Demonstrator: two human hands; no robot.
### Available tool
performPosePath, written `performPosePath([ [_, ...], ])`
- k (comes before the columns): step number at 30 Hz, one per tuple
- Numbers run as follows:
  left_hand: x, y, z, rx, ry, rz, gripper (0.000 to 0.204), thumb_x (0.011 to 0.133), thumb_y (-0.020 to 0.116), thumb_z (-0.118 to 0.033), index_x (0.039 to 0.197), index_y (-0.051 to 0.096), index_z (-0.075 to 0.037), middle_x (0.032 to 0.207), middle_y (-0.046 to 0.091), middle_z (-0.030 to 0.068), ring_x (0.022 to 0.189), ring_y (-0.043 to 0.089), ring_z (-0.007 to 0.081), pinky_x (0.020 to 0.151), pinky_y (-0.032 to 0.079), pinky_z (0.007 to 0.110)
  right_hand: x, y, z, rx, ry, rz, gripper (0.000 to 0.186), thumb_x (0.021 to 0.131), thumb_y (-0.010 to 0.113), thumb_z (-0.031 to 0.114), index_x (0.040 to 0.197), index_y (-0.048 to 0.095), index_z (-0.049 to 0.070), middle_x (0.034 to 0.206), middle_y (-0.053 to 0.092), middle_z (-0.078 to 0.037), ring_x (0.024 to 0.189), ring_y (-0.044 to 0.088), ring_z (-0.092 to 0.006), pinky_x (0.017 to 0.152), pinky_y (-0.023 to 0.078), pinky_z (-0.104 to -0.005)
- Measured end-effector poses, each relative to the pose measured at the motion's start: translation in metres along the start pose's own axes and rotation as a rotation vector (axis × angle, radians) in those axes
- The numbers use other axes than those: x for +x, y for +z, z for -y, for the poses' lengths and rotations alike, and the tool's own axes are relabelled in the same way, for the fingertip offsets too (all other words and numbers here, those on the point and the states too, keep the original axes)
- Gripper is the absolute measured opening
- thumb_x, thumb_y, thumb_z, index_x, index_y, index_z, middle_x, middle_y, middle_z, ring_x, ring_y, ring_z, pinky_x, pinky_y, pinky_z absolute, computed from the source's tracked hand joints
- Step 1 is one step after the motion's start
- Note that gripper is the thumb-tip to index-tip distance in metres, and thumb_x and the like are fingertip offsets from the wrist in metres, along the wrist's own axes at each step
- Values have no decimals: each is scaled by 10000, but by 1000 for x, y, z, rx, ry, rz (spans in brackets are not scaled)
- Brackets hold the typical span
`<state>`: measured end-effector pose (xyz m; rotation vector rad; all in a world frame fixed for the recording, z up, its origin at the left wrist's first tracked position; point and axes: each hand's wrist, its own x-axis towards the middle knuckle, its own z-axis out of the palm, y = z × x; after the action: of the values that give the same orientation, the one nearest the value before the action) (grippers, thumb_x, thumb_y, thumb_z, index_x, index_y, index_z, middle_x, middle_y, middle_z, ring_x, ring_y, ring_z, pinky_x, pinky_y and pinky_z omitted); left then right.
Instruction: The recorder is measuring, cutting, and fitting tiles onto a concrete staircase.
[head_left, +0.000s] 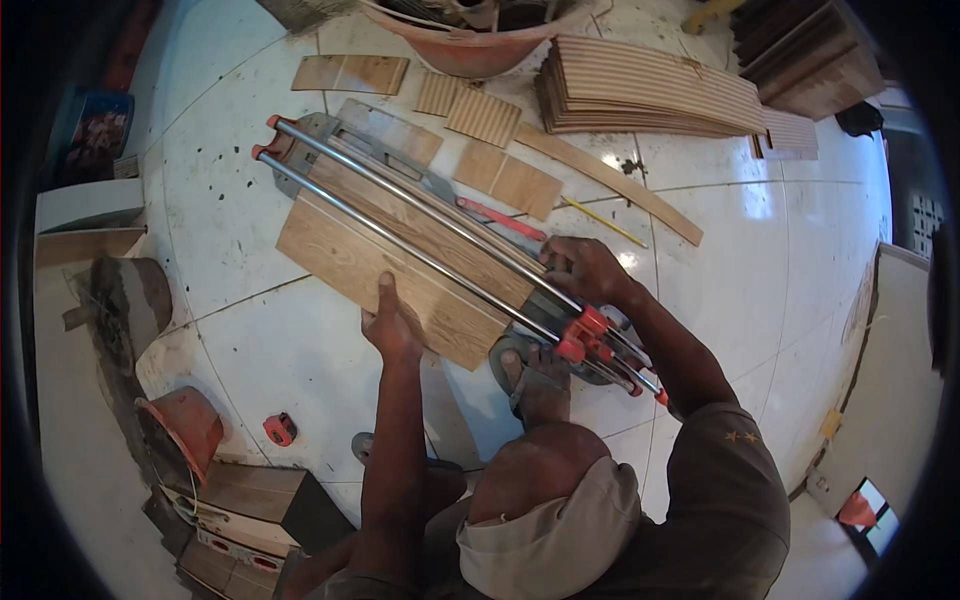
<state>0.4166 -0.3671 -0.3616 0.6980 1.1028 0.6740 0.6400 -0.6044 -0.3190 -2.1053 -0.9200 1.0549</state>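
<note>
A manual tile cutter [420,235] with two chrome rails and red end fittings lies slantwise on the floor. Under its rails is a wood-look tile [350,250], which sticks out on the near side. My left hand [392,325] grips the tile's near edge, thumb on top and fingers tucked beneath. Across the rails, my right hand [588,270] is closed at the far side of the cutter, near the tile's right end; what its fingers hold is hidden. A sandalled foot [542,390] stands against the cutter's near right end.
Tile offcuts [508,178], a narrow strip [620,190], a yellow pencil [605,222] and a red long tool [500,218] lie beyond the cutter. Behind are stacked tiles [650,90] and a basin [470,52]. A red tape measure [280,430] and bucket [195,425] are at lower left.
</note>
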Motion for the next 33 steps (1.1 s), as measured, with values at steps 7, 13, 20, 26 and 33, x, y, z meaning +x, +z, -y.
performPosePath([
  [7,-5,1,1,-18,-7,28,495,963,726,-106,1380,502,41,1269,636,131,1140,641,237,1010,539,382,-10,6,-6,44,-24,-54,307,794,807,102,1052,650,47,704,608,-82,640,584,-196,635,482,-352],
  [13,-4,-1,0,7,13,28,514,954,736,-94,1385,497,50,1289,632,143,1145,642,249,1008,544,388,-9,7,-3,40,-12,-60,307,795,813,123,1048,655,50,695,610,-73,639,593,-195,635,481,-345],
  [20,-4,4,-2,49,-22,-49,488,951,746,-105,1358,524,49,1249,661,140,1109,665,253,951,577,380,-16,9,4,-6,57,-118,348,799,815,222,1069,652,76,791,680,-95,726,672,-258,689,521,-382],
  [26,0,-2,2,4,27,-23,475,954,743,-108,1352,536,48,1248,665,135,1121,661,234,982,559,368,-65,5,-6,156,280,-328,443,863,808,322,1161,649,36,873,710,-145,795,706,-269,729,544,-385],
  [33,1,-3,4,-6,21,-27,495,950,748,-109,1366,530,48,1269,656,138,1127,657,234,992,550,371,-240,15,-50,57,597,-392,441,964,700,426,1063,660,-2,847,716,-167,799,722,-286,717,553,-388],
])
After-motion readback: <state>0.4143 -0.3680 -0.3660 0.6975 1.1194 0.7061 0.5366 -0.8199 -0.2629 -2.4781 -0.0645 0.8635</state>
